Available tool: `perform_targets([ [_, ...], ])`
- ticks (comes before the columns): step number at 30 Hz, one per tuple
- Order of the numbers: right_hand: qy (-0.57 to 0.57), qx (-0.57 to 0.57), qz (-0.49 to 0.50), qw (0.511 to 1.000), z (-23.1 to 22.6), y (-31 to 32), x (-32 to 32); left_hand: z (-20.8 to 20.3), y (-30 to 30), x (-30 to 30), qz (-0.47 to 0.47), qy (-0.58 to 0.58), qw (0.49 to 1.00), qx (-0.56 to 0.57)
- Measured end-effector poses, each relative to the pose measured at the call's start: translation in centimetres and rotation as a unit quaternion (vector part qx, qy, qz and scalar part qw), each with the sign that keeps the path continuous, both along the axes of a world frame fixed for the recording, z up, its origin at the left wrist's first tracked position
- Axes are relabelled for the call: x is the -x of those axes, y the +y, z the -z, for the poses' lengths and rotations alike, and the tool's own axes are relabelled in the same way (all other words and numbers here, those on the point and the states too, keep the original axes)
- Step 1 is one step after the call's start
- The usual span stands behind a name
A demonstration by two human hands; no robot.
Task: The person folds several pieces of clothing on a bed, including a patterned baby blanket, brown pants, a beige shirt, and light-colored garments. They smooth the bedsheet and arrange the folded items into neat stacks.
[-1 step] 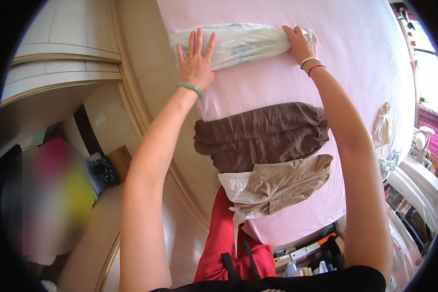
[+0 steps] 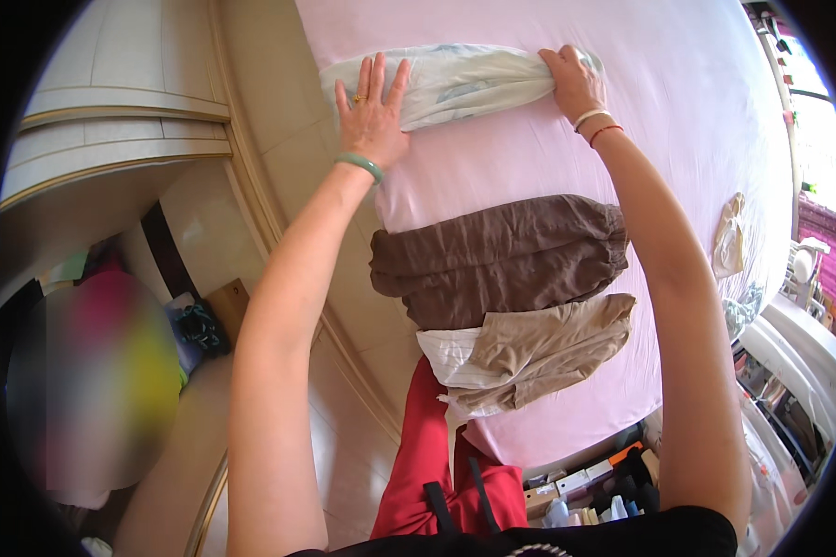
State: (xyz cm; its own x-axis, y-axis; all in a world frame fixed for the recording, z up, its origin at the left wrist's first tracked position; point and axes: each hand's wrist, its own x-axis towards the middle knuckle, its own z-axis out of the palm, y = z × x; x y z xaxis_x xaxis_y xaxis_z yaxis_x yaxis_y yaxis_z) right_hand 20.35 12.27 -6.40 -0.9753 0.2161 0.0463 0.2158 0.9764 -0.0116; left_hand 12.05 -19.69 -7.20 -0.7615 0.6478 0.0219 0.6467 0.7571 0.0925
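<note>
A long, narrow folded white garment (image 2: 474, 88) with pale blue-green patches, perhaps a pair of trousers, lies across the pink-covered bed at the far side. My left hand (image 2: 372, 116) rests flat on its left part, fingers spread. At its right, gathered end, my right hand (image 2: 578, 85) grips the cloth, thumb to the left; some fingertips are hidden. Closer to me lie folded dark brown trousers (image 2: 506, 255) with a gathered end at the right. Nearest is a folded tan garment (image 2: 553, 343) next to white striped cloth (image 2: 450, 356).
The pink sheet (image 2: 659, 102) covers the bed, whose left edge borders a tiled floor (image 2: 283, 130). Cabinets (image 2: 121, 121) stand at the left. A beige bag-like item (image 2: 730, 237) lies toward the right. Boxes and bottles (image 2: 576, 487) crowd the space below the bed's near edge.
Both hands keep their places on the white garment, the left shifting very slightly leftward. The other clothes stay where they were.
</note>
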Motion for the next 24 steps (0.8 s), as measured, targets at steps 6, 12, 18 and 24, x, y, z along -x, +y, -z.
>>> perform_targets([
  [6, 0.18, -0.071, -0.091, 0.977, -6.7, -0.2, 1.0, -0.9, -0.1, 1.2, 0.039, -0.094, 0.993, -0.053],
  [12, 0.271, -0.049, -0.184, 0.943, -10.3, -5.4, 3.7, 0.5, -4.8, 1.4, -0.157, -0.112, 0.964, -0.182],
  [18, 0.206, -0.047, -0.1, 0.972, -8.3, -5.5, 2.5, -1.1, -12.8, 2.8, -0.231, -0.026, 0.966, -0.111],
  [24, 0.115, -0.094, 0.091, 0.985, -4.0, 3.4, -0.1, -2.9, -9.1, 2.6, -0.035, 0.0, 0.988, -0.152],
])
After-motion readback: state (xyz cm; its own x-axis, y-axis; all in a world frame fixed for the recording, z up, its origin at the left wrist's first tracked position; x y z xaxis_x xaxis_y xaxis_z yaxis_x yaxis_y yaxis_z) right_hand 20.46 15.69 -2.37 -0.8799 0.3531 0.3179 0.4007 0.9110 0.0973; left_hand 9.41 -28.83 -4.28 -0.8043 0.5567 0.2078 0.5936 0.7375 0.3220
